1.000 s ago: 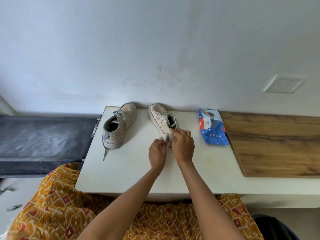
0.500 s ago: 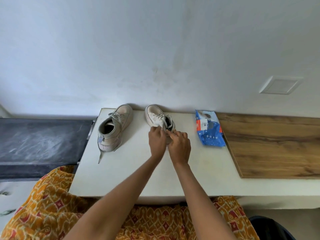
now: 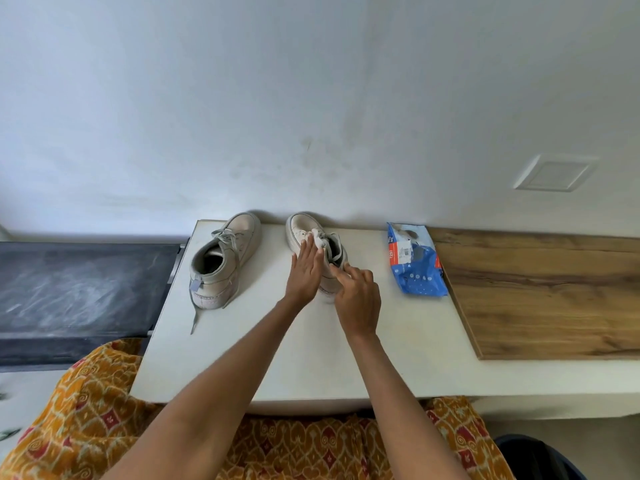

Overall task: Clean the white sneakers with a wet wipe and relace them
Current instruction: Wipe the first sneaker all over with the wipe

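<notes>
Two white sneakers (image 3: 225, 261) stand on the white table (image 3: 270, 358), a blue wipe packet (image 3: 414, 263) lying to their right, contents hidden. On the right sneaker (image 3: 303, 228), the left hand (image 3: 304, 271) presses a wet wipe (image 3: 318, 239) with straight fingers, while the right hand (image 3: 356, 299) pinches its collar.

Home interior, plain painted wall (image 3: 311, 98), white ledge (image 3: 277, 358), wood-grain board (image 3: 536, 299)

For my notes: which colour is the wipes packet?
Blue with white dots: the wipes packet, head view.
</notes>
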### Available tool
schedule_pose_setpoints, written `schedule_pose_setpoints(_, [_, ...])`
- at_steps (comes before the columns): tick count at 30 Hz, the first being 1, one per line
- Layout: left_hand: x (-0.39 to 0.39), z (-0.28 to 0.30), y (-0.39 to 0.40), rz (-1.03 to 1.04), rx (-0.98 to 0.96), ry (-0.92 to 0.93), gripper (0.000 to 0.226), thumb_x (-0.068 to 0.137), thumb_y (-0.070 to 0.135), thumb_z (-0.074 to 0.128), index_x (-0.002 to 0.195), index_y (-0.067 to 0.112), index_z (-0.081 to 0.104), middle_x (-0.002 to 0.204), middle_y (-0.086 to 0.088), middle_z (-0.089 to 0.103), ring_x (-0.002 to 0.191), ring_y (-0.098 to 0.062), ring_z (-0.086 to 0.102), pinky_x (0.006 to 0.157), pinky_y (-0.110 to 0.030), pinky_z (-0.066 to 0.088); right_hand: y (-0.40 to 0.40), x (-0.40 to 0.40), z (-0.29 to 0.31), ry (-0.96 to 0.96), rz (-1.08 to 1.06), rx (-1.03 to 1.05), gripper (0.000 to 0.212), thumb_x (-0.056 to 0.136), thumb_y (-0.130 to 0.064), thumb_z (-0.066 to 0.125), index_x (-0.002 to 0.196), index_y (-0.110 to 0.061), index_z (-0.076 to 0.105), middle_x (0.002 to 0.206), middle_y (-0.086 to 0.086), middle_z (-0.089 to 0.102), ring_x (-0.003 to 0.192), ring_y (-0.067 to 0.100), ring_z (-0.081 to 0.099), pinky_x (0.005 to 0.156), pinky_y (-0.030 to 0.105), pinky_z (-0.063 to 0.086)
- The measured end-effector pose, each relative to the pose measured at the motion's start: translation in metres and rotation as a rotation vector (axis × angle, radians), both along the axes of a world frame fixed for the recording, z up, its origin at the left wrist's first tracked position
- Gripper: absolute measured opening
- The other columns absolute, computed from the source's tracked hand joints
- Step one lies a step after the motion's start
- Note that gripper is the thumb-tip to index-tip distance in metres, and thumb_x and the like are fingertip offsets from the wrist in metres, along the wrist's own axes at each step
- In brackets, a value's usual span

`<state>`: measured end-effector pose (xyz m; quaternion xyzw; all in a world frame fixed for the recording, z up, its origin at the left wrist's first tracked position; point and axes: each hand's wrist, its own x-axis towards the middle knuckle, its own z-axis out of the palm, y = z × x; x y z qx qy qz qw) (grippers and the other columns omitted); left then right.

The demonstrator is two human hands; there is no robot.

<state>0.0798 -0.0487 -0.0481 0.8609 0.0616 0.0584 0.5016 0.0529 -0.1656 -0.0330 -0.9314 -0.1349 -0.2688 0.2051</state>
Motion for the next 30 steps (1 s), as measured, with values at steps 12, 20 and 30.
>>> schedule_pose_setpoints(12, [-0.021,-0.011,-0.008,-0.029,-0.014,-0.055,0.048,0.104,0.030,0.016,0.150,0.016,0.011,0.158,0.004,0.004,0.144,-0.005,-0.002,0.118,-0.034,-0.004,0.001,-0.002,0.001,0.019,-0.042,0.028,0.020,0.085,-0.035,0.061,0.100,-0.026,0.071,0.095,-0.004,0.070,0.084,0.021,0.061,0.060,0.029,0.047])
schedule_pose_setpoints(20, [-0.015,-0.019,-0.011,-0.162,0.316,-0.056,0.052,0.103,0.033,0.017,0.151,0.014,0.009,0.157,0.002,-0.006,0.143,-0.005,-0.008,0.118,-0.033,-0.003,-0.030,0.028,0.011,0.084,-0.068,-0.042,0.011,0.081,-0.024,0.067,0.090,-0.021,0.073,0.093,-0.002,0.070,0.089,0.024,0.057,0.066,0.032,0.043])
schedule_pose_setpoints(30, [-0.012,-0.017,-0.065,-0.064,0.647,-0.049,0.085,0.083,0.057,-0.017,0.149,0.008,0.004,0.158,-0.006,-0.004,0.146,-0.016,-0.005,0.113,-0.031,-0.013,-0.066,0.030,0.003,0.009,-0.053,-0.153,0.022,0.083,-0.011,0.064,0.105,-0.012,0.068,0.113,0.013,0.065,0.100,0.031,0.059,0.069,0.036,0.052])
